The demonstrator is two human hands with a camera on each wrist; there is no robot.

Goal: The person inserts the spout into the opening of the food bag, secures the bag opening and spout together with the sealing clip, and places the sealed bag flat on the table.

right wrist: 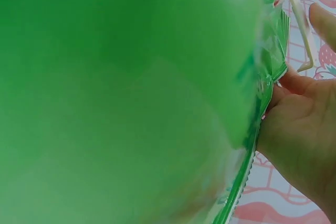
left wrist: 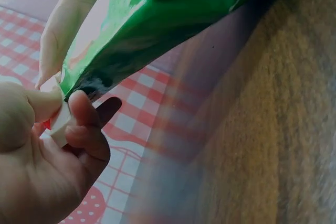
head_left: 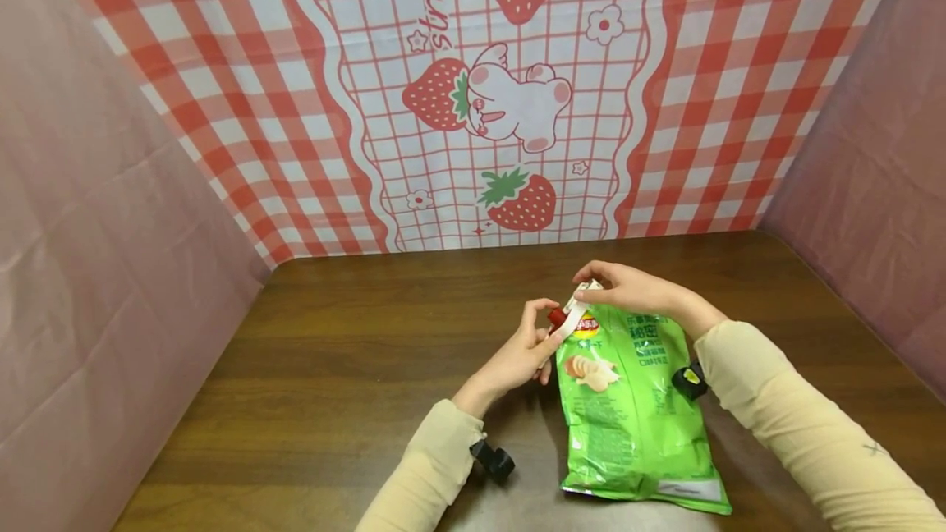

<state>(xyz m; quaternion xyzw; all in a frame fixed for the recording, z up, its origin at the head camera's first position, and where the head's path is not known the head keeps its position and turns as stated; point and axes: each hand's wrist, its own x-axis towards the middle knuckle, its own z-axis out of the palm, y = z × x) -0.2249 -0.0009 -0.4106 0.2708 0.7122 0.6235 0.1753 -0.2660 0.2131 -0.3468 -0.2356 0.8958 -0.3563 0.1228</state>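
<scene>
A green potato chip bag point(head_left: 628, 417) lies on the table with its top end away from me. Across its top left corner sits a white bag clip point(head_left: 571, 320) with a red part at one end. My left hand point(head_left: 521, 355) pinches the clip near that red end, thumb on the near side; the left wrist view shows its fingers curled around the clip point(left wrist: 61, 124). My right hand point(head_left: 628, 287) holds the bag's top edge near the clip's far end. In the right wrist view the bag point(right wrist: 131, 103) hides much, and some right fingers pass behind its edge.
The brown wooden table point(head_left: 332, 368) stretches out to the left of the bag. A strawberry-print checked cloth point(head_left: 502, 105) hangs behind the table, with pink cloth walls point(head_left: 96, 269) at both sides. Small black devices point(head_left: 493, 461) sit at both wrists.
</scene>
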